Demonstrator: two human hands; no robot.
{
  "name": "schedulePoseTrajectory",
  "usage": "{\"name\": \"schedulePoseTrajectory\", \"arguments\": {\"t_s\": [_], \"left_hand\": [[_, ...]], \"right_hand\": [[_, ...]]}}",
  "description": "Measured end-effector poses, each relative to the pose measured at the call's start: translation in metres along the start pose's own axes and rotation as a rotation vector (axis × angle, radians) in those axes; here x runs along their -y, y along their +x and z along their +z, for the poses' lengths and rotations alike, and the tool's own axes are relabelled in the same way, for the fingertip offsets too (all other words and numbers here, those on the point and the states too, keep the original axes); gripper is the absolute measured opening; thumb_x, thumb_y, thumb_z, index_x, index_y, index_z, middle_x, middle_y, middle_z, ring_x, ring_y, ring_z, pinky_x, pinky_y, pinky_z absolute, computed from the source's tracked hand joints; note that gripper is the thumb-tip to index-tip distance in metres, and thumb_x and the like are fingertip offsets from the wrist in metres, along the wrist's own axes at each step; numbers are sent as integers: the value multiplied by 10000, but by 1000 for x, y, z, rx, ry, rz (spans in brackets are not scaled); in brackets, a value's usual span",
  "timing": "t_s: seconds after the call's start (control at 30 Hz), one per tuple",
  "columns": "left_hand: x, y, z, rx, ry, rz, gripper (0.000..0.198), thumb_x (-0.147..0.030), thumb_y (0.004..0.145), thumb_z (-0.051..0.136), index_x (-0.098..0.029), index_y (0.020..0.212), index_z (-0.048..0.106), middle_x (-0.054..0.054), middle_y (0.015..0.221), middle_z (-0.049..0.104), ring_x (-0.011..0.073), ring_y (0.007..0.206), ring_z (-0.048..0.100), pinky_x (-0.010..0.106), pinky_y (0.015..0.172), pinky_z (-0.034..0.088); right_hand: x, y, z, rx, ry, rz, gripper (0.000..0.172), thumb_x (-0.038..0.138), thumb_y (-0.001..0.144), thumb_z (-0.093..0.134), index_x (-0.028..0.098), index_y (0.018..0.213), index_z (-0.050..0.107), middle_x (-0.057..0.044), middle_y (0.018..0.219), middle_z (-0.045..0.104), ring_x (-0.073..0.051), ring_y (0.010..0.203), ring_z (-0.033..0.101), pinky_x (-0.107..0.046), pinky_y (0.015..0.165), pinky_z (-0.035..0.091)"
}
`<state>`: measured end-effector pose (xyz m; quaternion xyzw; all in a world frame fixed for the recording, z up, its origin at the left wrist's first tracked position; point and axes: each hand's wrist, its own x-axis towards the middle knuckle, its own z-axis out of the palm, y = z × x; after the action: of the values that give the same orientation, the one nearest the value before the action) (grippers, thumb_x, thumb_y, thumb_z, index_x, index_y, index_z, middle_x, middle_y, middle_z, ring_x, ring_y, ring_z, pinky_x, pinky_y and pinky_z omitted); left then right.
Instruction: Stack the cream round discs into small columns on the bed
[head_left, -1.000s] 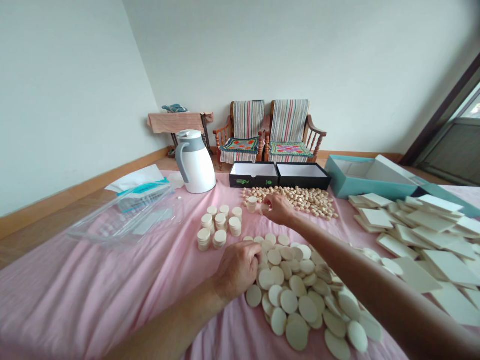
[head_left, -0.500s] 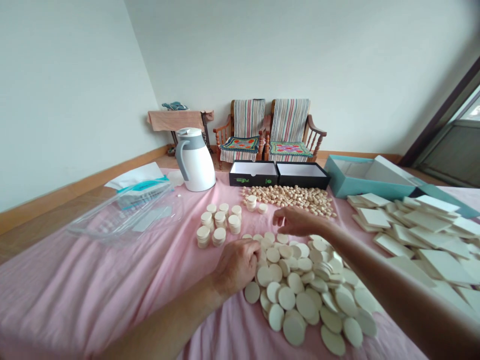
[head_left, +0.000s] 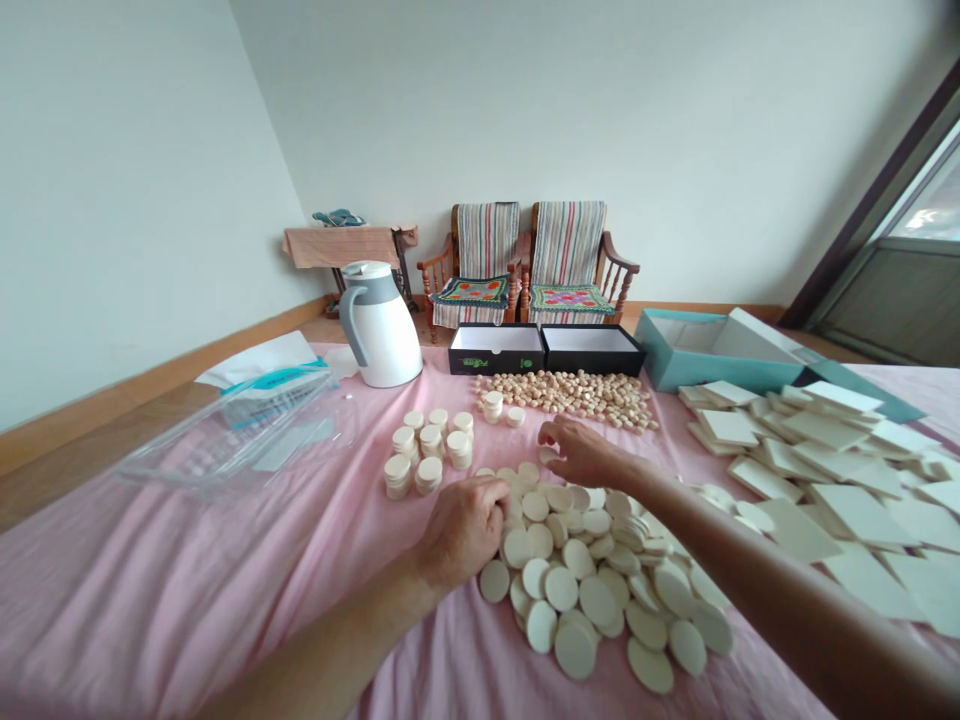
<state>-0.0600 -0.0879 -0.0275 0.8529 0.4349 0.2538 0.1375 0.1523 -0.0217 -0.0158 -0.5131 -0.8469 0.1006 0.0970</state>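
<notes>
A loose pile of flat cream round discs [head_left: 592, 590] lies on the pink cloth [head_left: 187, 590] in front of me. My left hand [head_left: 461, 525] rests at the pile's left edge with its fingers curled down onto the discs; what they grip is hidden. My right hand [head_left: 581, 455] hovers over the far edge of the pile, fingers stretched forward and slightly bent, fingertips at a disc. Several neat stacks of discs [head_left: 427, 455] stand just left of the hands. A short stack [head_left: 493, 405] and a single disc [head_left: 515, 416] sit farther back.
Small tan round pieces [head_left: 570, 392] are spread before two open black boxes [head_left: 495, 350]. A white jug [head_left: 379, 325] and a clear plastic bag [head_left: 247, 430] are at the left. Cream square tiles [head_left: 810, 450] and a teal box [head_left: 705, 355] fill the right. Two chairs [head_left: 480, 260] stand behind.
My right hand has drawn back from the short stack at the rear to the far edge of the disc pile. A single disc now lies beside that stack. My left hand stayed put.
</notes>
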Motion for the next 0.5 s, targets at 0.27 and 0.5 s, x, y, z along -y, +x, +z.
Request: {"name": "schedulePoseTrajectory", "arguments": {"t_s": [0.27,0.5], "left_hand": [[0,1,0,-13,-17,17,219,5,636,377,-171,614,506,-14,609,535,115,587,496,219,568,325],[0,1,-1,3,-41,3,220,1,641,385,-170,613,522,-6,611,538,124,607,506,221,574,335]], "right_hand": [[1,9,2,-100,19,60,140,146,673,549,133,797,613,-62,784,620,-146,708,543,-224,622,354],[4,49,0,-290,7,140,148,166,708,524,147,825,611,-65,811,619,-149,771,551,-217,649,372]]}}
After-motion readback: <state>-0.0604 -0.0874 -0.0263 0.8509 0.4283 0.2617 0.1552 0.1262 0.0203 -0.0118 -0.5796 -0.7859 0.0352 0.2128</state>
